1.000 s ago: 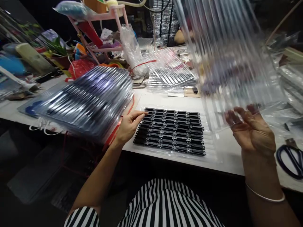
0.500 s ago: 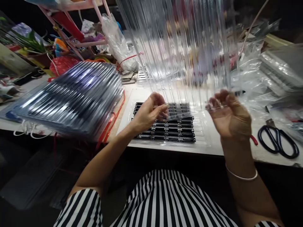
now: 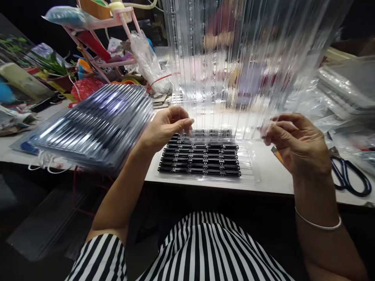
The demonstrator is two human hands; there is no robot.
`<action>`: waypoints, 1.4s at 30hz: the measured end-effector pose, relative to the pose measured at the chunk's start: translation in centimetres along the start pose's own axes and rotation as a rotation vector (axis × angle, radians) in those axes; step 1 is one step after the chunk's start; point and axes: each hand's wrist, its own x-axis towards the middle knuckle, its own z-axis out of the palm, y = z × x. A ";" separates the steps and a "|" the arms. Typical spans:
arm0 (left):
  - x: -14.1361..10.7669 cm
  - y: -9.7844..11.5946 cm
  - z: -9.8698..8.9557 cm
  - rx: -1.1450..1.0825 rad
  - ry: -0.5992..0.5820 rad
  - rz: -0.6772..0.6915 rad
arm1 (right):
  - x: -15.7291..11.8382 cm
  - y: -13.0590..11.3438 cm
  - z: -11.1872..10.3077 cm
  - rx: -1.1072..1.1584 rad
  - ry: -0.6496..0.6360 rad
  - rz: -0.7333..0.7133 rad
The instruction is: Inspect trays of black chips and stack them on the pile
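Note:
A clear ribbed plastic sheet [image 3: 216,89] stands upright between my hands, its lower edge above the work surface. My left hand [image 3: 170,127] pinches its lower left corner. The lower right corner is between the closed fingers of my right hand [image 3: 295,140]. Below and partly behind the sheet lies a clear tray [image 3: 252,171] holding several rows of black slotted strips [image 3: 202,160]. The tray's far rows show through the plastic.
Left of the tray is a stack of filled ribbed trays [image 3: 96,121]. Scissors [image 3: 348,177] lie at the right, near clear bags. A pink rack [image 3: 125,23] stands at the back left. Through the sheet, a person's arm [image 3: 218,40] shows.
My hands have moved apart, the left one leftward and the right one rightward. The clear sheet now faces me more squarely, and more of the black strips shows beneath it.

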 end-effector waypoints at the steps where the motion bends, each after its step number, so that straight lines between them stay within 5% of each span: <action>1: 0.0 0.1 0.0 -0.041 0.014 0.004 | 0.1 -0.3 -0.1 -0.022 0.008 -0.015; 5: 0.0 0.6 -0.2 -0.170 0.135 0.041 | 0.4 -1.6 -0.1 -0.097 0.050 -0.083; 8: 0.1 1.0 0.2 -0.218 0.215 0.097 | 0.6 -1.8 0.5 0.077 0.068 -0.108; 11: 0.0 1.0 1.7 -0.286 0.273 0.108 | 0.4 -0.9 2.2 0.235 -0.041 -0.033; 15: -0.8 0.5 3.1 -0.399 0.212 0.034 | -0.5 0.4 4.3 0.145 -0.180 0.139; 18: -2.1 -0.4 0.7 -0.428 0.240 -0.081 | -1.0 0.6 3.8 0.057 -0.139 0.124; 22: -5.2 -1.9 -5.1 -0.415 0.477 -0.214 | -1.7 0.8 1.0 -0.080 -0.099 0.132; 26: -8.9 -3.8 -7.8 -0.256 0.351 -0.432 | -3.3 1.7 -1.2 -0.235 -0.201 0.273; 33: -12.2 -6.3 -6.8 0.468 0.192 -0.439 | -5.4 3.1 -2.6 -0.395 -0.188 0.572; 37: -11.6 -7.2 -6.5 0.763 0.149 -0.323 | -5.4 3.0 -3.0 -0.416 -0.153 0.571; 42: -9.9 -8.1 -6.6 0.888 0.170 -0.303 | -5.5 3.2 -3.4 -0.659 -0.292 0.432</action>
